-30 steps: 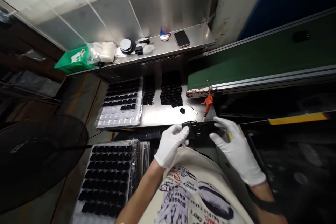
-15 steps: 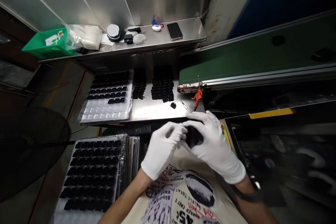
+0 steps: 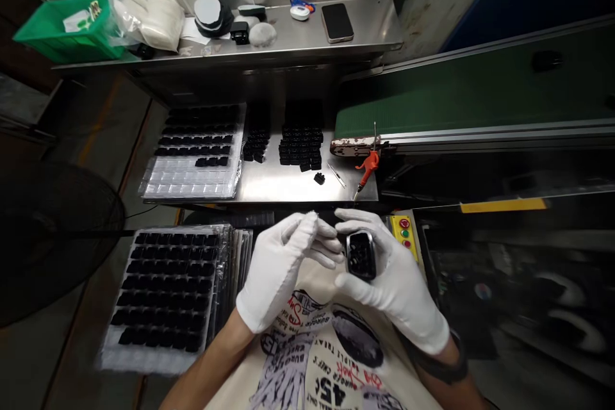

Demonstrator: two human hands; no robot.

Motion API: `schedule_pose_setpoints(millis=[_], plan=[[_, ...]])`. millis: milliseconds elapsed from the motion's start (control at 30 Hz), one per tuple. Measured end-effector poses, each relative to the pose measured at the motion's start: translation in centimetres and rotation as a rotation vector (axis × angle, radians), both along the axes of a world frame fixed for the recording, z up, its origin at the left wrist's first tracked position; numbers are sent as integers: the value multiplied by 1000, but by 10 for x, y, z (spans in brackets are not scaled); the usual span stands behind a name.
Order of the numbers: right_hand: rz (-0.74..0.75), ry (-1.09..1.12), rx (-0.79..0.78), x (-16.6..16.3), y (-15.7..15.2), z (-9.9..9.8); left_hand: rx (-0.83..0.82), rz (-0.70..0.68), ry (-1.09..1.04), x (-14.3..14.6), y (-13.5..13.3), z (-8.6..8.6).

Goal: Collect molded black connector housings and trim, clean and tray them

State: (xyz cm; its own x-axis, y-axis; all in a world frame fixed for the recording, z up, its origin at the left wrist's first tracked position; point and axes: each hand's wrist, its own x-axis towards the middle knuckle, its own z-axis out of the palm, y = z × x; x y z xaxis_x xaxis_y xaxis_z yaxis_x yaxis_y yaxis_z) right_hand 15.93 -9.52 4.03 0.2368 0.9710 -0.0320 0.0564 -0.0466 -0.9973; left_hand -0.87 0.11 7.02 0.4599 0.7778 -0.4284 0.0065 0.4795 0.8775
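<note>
Both my hands wear white gloves and meet in front of my chest. My right hand (image 3: 394,282) is closed around a small black rounded-rectangular part (image 3: 361,255), held face up between thumb and fingers. My left hand (image 3: 283,266) sits just left of it, its fingertips reaching toward the part's left edge and touching or nearly touching it. On the steel bench (image 3: 288,187) beyond lie rows of similar black parts (image 3: 302,146) and one loose black piece (image 3: 319,178).
A clear tray partly filled with black parts (image 3: 195,150) lies on the bench at left; a fuller tray stack (image 3: 168,291) sits lower left. An orange air gun (image 3: 366,166) hangs by the green conveyor (image 3: 471,102). The shelf holds a phone (image 3: 337,22) and green bin (image 3: 62,29). A button box (image 3: 404,236) is at right.
The black part passed from my left hand into my right, which turned it face up. Both hands drew back toward my chest, and the view tilted down.
</note>
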Motion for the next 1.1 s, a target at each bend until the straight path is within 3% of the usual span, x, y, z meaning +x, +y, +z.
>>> schedule_pose_setpoints(millis=[133, 533, 867, 1100], plan=[[-44, -7, -43, -9, 2, -3, -17, 33, 15, -4, -1, -6], [125, 96, -76, 0, 15, -9, -55, 77, 71, -5, 9, -7], [146, 249, -143, -2, 35, -10, -137, 103, 50, -6, 24, -1], [236, 344, -203, -3, 62, -24, -191, 128, 118, -11, 45, -4]])
